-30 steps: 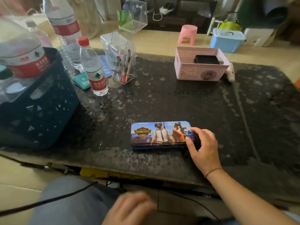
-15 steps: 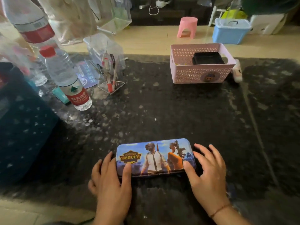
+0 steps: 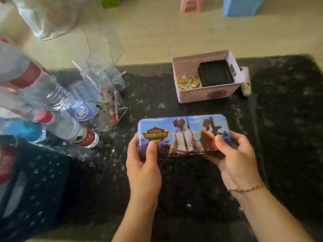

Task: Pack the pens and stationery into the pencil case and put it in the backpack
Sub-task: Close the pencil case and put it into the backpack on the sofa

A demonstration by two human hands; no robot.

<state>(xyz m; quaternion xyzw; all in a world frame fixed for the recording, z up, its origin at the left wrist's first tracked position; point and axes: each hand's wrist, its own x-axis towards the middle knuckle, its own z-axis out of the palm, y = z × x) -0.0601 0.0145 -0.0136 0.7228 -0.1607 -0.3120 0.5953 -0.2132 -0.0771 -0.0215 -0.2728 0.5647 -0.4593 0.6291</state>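
A printed tin pencil case [image 3: 183, 135] is held over the dark speckled surface [image 3: 192, 189] by both hands, and its lid is seen closed. The left hand [image 3: 143, 165] is wrapped round its left end, thumb pressed on the lid and fingers curled underneath; the right hand [image 3: 236, 159] is clamped on its right end in the same way, so each grip is pinching the case. The long axis of the case is laid left to right across the view, with the right end raised a little and the printed lid turned up toward the camera.

Beyond the case and to its right, a pink perforated basket [image 3: 208, 95] is stood on the surface; a black square tray [image 3: 215, 73] and a heap of small yellow and pale bits [image 3: 187, 82], too blurred to be named, are held in it. A small pale tube-like item [image 3: 246, 82] is laid against the basket's right wall. Beyond the case and to its left, a clear acrylic holder [image 3: 104, 81] is seen with several pens [image 3: 113, 105] leaning in it. Further left of the case, clear water bottles [image 3: 70, 130] with red caps and labels are stood, and a dark blue crate [image 3: 33, 186] is placed left of the case at the near edge.
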